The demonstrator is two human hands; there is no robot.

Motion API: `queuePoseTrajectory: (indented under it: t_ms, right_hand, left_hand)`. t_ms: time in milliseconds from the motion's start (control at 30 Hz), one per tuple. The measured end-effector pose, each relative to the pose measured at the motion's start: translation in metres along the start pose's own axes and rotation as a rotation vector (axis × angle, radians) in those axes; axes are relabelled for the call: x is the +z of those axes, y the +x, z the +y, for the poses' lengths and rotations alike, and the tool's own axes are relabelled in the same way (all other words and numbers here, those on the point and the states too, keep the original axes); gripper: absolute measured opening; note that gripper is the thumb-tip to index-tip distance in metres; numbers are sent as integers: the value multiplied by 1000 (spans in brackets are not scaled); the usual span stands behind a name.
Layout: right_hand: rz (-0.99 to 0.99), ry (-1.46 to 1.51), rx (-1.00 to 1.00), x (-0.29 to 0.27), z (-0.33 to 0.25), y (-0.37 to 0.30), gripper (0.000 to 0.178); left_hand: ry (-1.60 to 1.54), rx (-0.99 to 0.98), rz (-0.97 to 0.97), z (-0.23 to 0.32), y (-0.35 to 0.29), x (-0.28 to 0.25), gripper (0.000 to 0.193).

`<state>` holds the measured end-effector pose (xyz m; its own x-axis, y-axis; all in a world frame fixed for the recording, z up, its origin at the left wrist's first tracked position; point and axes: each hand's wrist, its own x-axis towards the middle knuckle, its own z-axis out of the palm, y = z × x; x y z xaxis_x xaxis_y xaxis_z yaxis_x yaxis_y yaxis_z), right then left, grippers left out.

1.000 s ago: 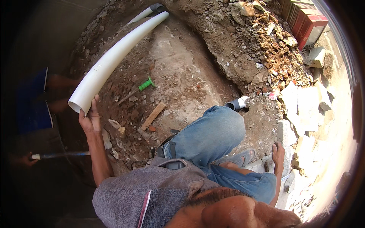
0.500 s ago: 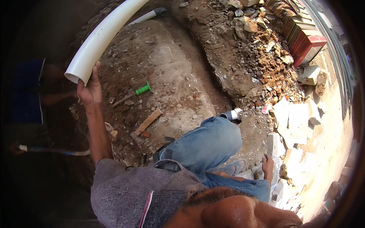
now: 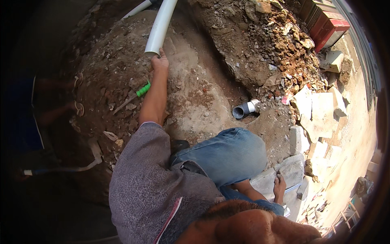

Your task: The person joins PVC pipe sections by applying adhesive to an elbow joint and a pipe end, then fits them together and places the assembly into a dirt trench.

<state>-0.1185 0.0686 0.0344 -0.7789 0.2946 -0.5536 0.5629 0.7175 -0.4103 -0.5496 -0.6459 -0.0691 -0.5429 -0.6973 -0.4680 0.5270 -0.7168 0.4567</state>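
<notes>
My left hand [image 3: 160, 62] is closed around the near end of a long white plastic pipe [image 3: 162, 26], whose far end runs out of the picture at the top. Beside my left forearm a chisel with a green grip [image 3: 143, 90] lies on the dirt. Low on the right, next to my bent leg, my right hand [image 3: 279, 188] has its fingers curled; what they hold, if anything, cannot be made out. In the ground beyond my knee sits a grey and white pipe elbow [image 3: 244, 109], its round mouth facing up and left.
A narrow trench [image 3: 217, 61] runs from the top towards the elbow. Another white pipe [image 3: 138, 9] lies at the top. Rubble [image 3: 284, 53], broken slabs [image 3: 321, 110] and a red box [image 3: 327, 32] line the right. In shadow at left are another person's sandalled feet [image 3: 78, 107].
My left hand has carried the pipe end to the right and farther away. My knee has shifted, and more of the elbow's mouth shows. My right hand has moved slightly down.
</notes>
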Motion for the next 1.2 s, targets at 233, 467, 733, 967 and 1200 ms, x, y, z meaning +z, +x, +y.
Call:
queuePoseTrajectory:
  t_ms: [233,467,733,967,1200]
  right_hand:
    - [13,40,101,17,45,-30,30]
    - [-62,127,258,12,-14,-20,34]
    - [6,331,463,36,3,-67,34]
    - [11,478,546,50,-21,-87,34]
    - [61,635,600,92,3,-143,32]
  left_hand:
    - [174,144,60,30,73,-31,34]
    - [203,-2,168,62,77,-67,49]
    - [1288,-969,-371,-164,-218,-153,36]
    - [1854,-940,-108,-308,-274,-284,61]
    - [1979,-809,-203,-324,-302,-287,50]
